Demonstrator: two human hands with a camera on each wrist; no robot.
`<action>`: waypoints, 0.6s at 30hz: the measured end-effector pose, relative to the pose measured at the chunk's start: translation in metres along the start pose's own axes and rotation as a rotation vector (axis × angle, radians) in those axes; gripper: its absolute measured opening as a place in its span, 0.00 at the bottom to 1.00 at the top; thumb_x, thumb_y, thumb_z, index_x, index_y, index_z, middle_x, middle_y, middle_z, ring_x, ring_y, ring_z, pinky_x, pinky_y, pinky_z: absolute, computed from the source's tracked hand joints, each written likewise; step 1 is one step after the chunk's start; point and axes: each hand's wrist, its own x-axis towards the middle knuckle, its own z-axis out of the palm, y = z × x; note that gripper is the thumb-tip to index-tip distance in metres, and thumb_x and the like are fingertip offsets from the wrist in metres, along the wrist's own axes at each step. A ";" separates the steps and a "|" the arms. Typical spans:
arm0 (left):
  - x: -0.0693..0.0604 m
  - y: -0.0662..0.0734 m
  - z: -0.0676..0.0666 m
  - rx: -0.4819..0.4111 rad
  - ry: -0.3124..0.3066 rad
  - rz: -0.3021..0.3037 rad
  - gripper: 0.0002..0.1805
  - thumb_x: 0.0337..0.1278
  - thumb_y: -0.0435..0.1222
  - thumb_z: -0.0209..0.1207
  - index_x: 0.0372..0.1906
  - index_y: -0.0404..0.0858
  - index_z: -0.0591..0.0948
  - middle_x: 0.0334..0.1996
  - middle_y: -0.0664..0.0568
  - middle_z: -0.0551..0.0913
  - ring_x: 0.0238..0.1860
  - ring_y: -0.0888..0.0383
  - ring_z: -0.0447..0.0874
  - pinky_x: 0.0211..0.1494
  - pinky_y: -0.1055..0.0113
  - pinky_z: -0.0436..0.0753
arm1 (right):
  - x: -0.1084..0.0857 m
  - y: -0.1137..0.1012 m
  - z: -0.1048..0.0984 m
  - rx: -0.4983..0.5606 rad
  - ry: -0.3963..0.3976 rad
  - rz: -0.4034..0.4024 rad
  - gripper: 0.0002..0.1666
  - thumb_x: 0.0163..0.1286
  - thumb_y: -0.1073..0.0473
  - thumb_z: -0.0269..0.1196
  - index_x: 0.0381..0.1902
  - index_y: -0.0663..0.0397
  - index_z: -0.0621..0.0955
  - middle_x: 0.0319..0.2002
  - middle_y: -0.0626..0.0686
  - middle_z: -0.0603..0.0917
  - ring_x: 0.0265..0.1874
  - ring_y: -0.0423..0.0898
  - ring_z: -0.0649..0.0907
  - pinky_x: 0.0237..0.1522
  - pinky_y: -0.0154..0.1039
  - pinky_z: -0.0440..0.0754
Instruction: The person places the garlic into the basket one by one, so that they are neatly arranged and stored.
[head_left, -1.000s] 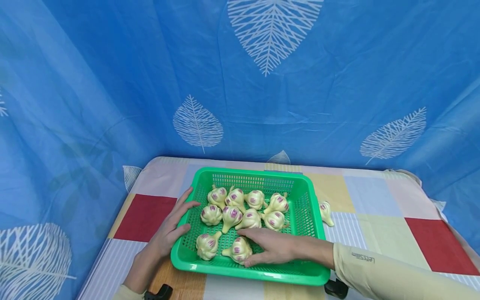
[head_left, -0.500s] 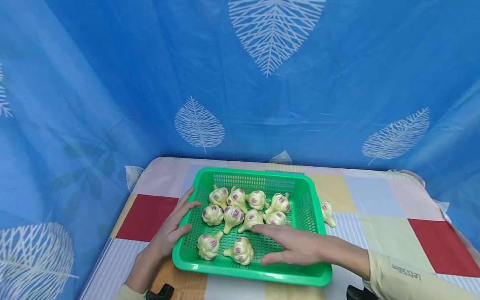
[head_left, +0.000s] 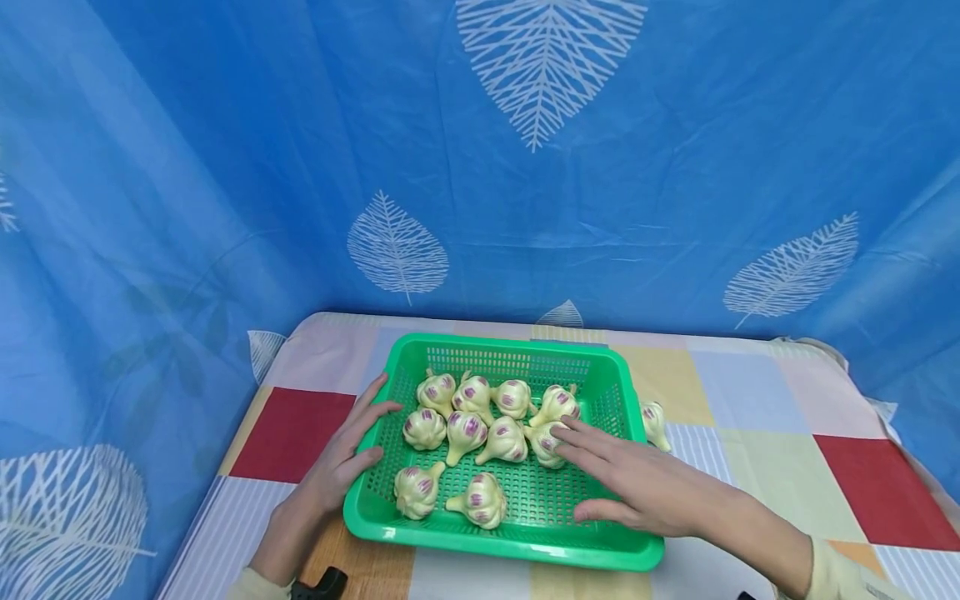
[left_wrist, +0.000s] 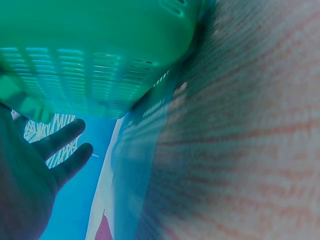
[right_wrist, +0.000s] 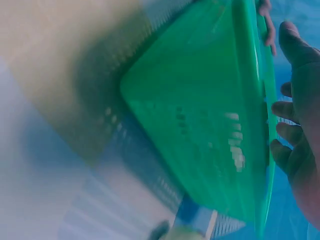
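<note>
A green plastic basket (head_left: 495,547) stands on the cloth-covered table, holding several garlic bulbs (head_left: 467,433) with purple streaks, two of them nearer the front. My left hand (head_left: 330,471) rests against the basket's left rim, fingers loosely extended; the left wrist view shows its fingers (left_wrist: 70,162) spread beside the basket wall (left_wrist: 100,85). Over the basket's right part is my right hand (head_left: 645,483), its fingers extended and nothing held. Its fingertips overlap a bulb (head_left: 546,443) at the right of the group; whether they touch it cannot be told.
Outside the right rim, another garlic bulb (head_left: 654,425) lies on the patchwork cloth (head_left: 783,471). A blue curtain (head_left: 637,183) with white leaf prints hangs behind the table. Bare wood (head_left: 375,567) shows at the front left.
My right hand has drawn away from the front bulb, which stays in the basket, and moved right. A bulb at the right of the group has turned slightly. The left hand stays put.
</note>
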 end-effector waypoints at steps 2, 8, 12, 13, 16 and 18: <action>0.000 0.001 -0.001 0.004 0.002 0.000 0.30 0.56 0.33 0.51 0.67 0.34 0.72 0.81 0.46 0.46 0.78 0.46 0.45 0.62 0.36 0.70 | -0.007 0.005 0.000 -0.002 0.047 0.023 0.42 0.74 0.35 0.56 0.76 0.52 0.66 0.78 0.49 0.59 0.77 0.52 0.57 0.61 0.55 0.75; 0.000 -0.001 0.000 -0.006 0.003 0.008 0.30 0.57 0.33 0.50 0.67 0.34 0.72 0.81 0.46 0.46 0.78 0.46 0.44 0.62 0.32 0.67 | -0.037 0.015 0.013 0.032 0.187 0.173 0.41 0.71 0.43 0.64 0.77 0.45 0.65 0.79 0.45 0.58 0.77 0.45 0.57 0.60 0.49 0.76; -0.001 -0.003 0.001 -0.003 0.011 0.022 0.29 0.57 0.33 0.50 0.67 0.36 0.72 0.80 0.45 0.47 0.78 0.43 0.45 0.60 0.28 0.64 | -0.056 0.018 0.026 0.105 0.277 0.273 0.43 0.70 0.49 0.67 0.78 0.48 0.64 0.79 0.47 0.58 0.77 0.38 0.53 0.66 0.27 0.62; -0.001 -0.004 0.002 -0.001 0.012 0.024 0.29 0.57 0.33 0.50 0.67 0.36 0.72 0.80 0.45 0.47 0.78 0.43 0.45 0.60 0.28 0.64 | -0.060 0.018 0.030 0.135 0.299 0.298 0.43 0.70 0.51 0.67 0.78 0.48 0.62 0.79 0.49 0.58 0.77 0.36 0.52 0.65 0.22 0.57; -0.001 -0.004 0.002 0.000 0.011 0.020 0.29 0.57 0.34 0.50 0.67 0.37 0.72 0.81 0.45 0.47 0.78 0.44 0.45 0.61 0.29 0.65 | -0.072 0.019 0.040 0.227 0.373 0.368 0.46 0.70 0.55 0.67 0.80 0.46 0.58 0.78 0.52 0.58 0.75 0.31 0.50 0.61 0.15 0.50; -0.001 -0.003 0.001 0.001 0.007 0.017 0.29 0.58 0.34 0.50 0.67 0.36 0.72 0.81 0.46 0.47 0.78 0.46 0.45 0.62 0.31 0.66 | -0.079 0.019 0.048 0.263 0.439 0.407 0.48 0.69 0.58 0.68 0.80 0.45 0.58 0.77 0.54 0.60 0.74 0.28 0.53 0.60 0.15 0.51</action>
